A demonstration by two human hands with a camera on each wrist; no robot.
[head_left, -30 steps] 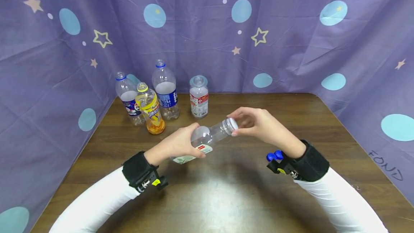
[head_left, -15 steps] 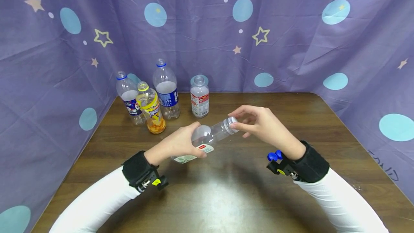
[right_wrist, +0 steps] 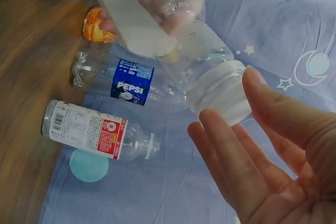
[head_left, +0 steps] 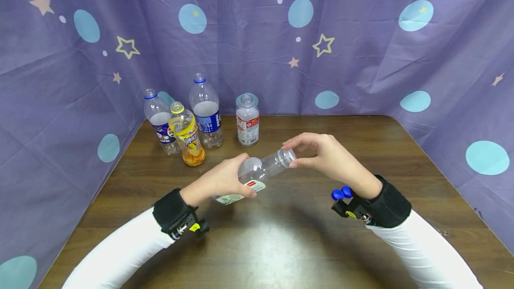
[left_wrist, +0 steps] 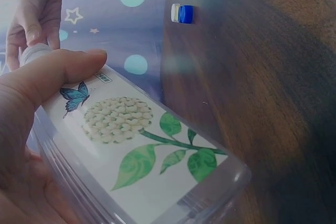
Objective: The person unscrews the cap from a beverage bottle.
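My left hand (head_left: 221,176) grips a clear plastic bottle (head_left: 252,169) round its body, holding it tilted with the neck up to the right. A white label (left_wrist: 142,140) with a flower, leaves and a butterfly faces the left wrist view. At the bottle's mouth, my right hand (head_left: 327,155) pinches a whitish translucent cap (right_wrist: 231,109) between thumb and fingertips. The cap sits on the end of the neck. My left fingers behind the bottle are mostly hidden in the head view.
Two Pepsi bottles (head_left: 207,117) (head_left: 162,124), a yellow-labelled bottle (head_left: 188,137) and a red-and-white-labelled bottle (head_left: 247,121) stand uncapped at the back left. Blue caps (head_left: 337,194) lie near my right wrist; a pale cap (left_wrist: 175,13) shows beside a blue one. A purple curtain (head_left: 257,57) hangs behind the table.
My right thumb and fingers have shifted round the cap, the thumb covering it half a second ago and now at its lower edge. The left hand and bottle stay nearly still.
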